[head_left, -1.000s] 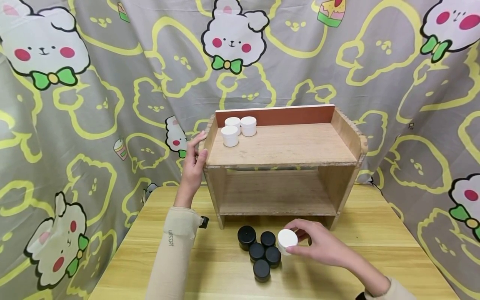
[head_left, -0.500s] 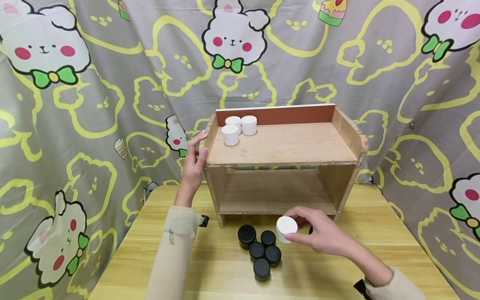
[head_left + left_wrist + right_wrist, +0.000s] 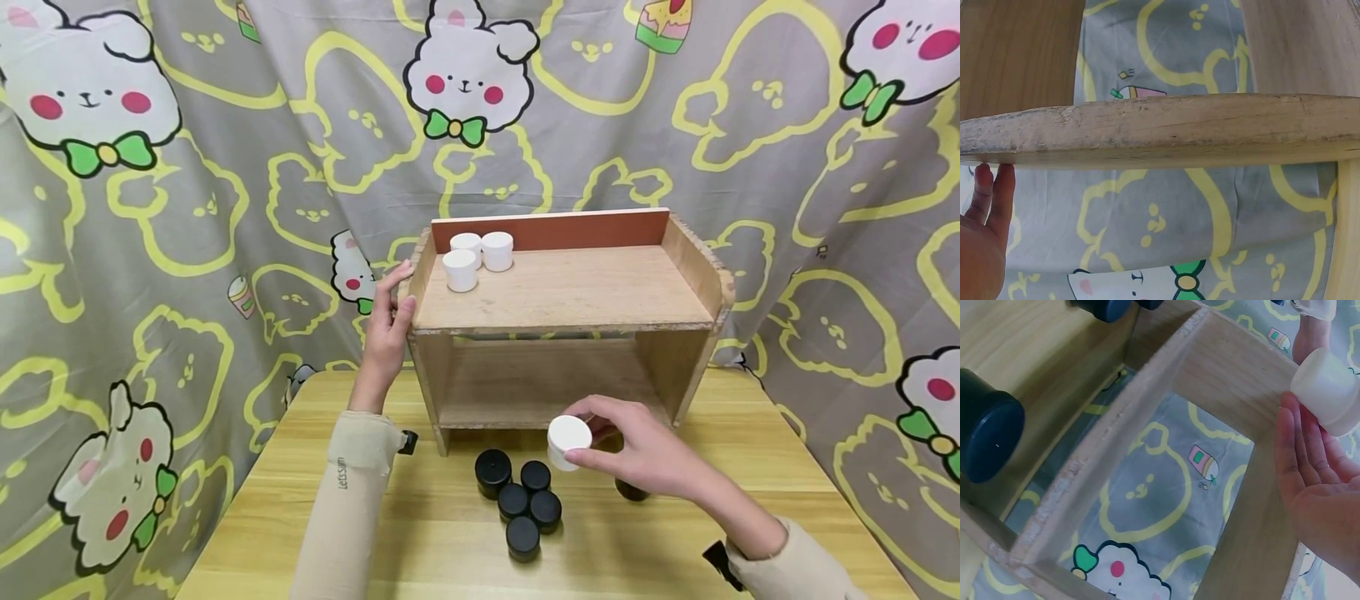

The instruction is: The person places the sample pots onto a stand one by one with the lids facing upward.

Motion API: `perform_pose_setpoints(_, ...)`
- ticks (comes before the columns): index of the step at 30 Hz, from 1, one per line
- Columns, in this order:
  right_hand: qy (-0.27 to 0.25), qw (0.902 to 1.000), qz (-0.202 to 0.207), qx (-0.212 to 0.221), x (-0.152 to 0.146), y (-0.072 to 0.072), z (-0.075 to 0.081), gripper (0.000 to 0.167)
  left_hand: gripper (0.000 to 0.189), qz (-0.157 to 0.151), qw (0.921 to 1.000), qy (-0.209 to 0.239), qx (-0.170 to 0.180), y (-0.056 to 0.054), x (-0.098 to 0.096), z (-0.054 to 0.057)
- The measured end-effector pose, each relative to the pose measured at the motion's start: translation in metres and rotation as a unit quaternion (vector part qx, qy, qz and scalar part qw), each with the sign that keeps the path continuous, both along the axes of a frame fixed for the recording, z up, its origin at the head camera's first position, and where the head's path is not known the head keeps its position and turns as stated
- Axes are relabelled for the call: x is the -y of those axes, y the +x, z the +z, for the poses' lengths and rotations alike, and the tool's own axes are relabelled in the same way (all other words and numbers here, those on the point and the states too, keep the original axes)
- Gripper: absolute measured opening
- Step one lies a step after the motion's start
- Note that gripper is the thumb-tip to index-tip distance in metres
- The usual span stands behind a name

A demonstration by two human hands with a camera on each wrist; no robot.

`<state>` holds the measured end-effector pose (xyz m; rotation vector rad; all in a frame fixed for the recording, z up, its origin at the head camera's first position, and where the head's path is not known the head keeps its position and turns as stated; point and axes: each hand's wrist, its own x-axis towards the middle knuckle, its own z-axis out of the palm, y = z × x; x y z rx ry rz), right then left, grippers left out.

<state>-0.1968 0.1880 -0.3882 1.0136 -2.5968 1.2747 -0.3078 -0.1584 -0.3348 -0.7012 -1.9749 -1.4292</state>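
A small wooden shelf unit stands on the table. My left hand rests against its left side panel; in the left wrist view its straight fingers touch the panel's edge. With my right hand I pinch a white lidded jar between thumb and fingers, upright above the table in front of the shelf. The right wrist view also shows that white jar at the fingertips. Below and left of it, several black-lidded jars stand close together. Another dark jar is partly hidden under my right hand.
Three white jars stand on the top board at its left end. A raised back board and side panels edge that top. Below it is a lower board. A patterned curtain hangs behind and beside the wooden table.
My right hand has lifted the white jar up and slightly left from beside the black jars. The dark jar at right has come into view beneath it. My left hand stays put.
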Motion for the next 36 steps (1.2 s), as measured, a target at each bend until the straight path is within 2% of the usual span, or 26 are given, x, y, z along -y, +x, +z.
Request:
perform_pose_setpoints(17,-0.002,0.9992,-0.02,-0.035,-0.001,-0.004,0.028,0.032,0.043,-0.002,1.0,0.002,-0.003,0.0,0.0,0.0)
perform_pose_setpoints(25,0.003,0.9974,-0.033,-0.065,0.001,-0.009,0.047,0.033,0.043,-0.005,0.9999,0.007,-0.005,0.001,0.0,0.001)
perform_pose_setpoints(36,0.007,0.9951,-0.058,-0.08,0.0,-0.018,0.079,0.032,0.043,-0.005,1.0,0.006,0.003,0.002,0.0,0.0)
